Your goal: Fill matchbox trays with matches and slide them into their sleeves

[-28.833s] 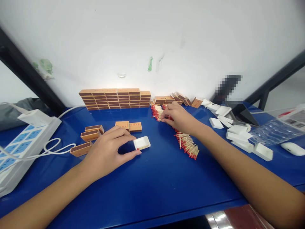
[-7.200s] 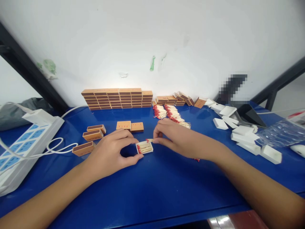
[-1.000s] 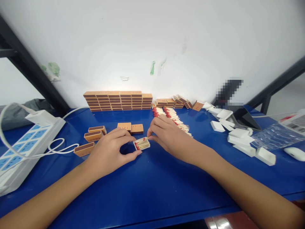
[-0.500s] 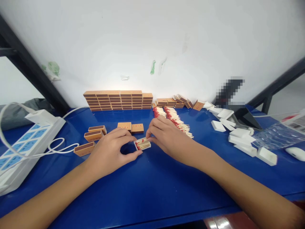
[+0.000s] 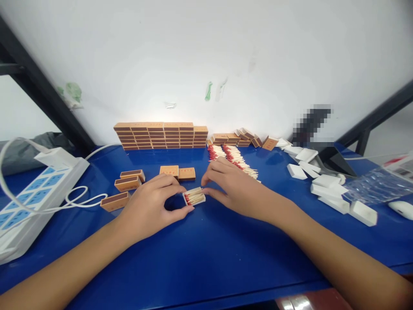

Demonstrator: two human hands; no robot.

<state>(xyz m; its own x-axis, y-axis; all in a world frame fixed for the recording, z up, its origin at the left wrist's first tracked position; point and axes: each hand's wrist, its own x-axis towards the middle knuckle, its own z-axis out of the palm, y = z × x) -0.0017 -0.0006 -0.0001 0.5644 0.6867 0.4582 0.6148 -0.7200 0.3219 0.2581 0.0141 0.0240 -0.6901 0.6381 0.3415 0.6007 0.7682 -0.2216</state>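
Note:
A small white matchbox tray [image 5: 195, 204] filled with red-headed matches [image 5: 193, 197] lies on the blue table. My left hand [image 5: 151, 200] steadies its left end, index finger at the far corner and thumb at the near edge. At the tray's right end, the thumb and index finger of my right hand [image 5: 230, 183] come together; whether they pinch a match there is too small to tell. Beyond the tray sit two closed matchboxes [image 5: 186, 174]. Loose matches [image 5: 237, 156] lie in rows behind my right hand, partly hidden by it.
A stacked wall of matchboxes [image 5: 158, 135] stands at the back, with a looser pile of matchbox sleeves [image 5: 226, 137] beside it. Several matchboxes [image 5: 115, 201] lie left of my left hand. White trays [image 5: 329, 191] are scattered at right. A power strip [image 5: 41, 193] with white cables occupies the left.
My right fingers have shifted slightly right, to the tray's end. The match heads in the tray now show lined up along its left side.

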